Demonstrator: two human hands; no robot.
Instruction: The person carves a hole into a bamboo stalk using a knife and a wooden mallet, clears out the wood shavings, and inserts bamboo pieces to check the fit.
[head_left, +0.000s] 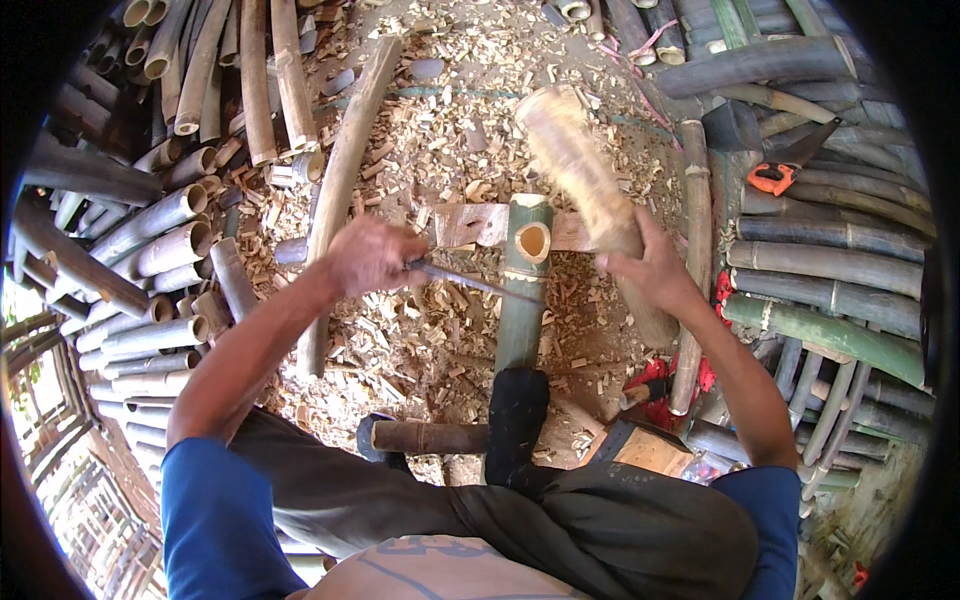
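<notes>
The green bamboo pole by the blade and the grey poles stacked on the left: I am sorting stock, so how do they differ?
The green bamboo pole looks fresh and green; the grey poles look dull and dry. It lies alone on chips with a foot on it; they lie piled. The left hand holds a blade at it; nothing touches them. Both are hollow.

Chip-strewn dirt floor (440,110), stacked bamboo poles (150,250)
</notes>
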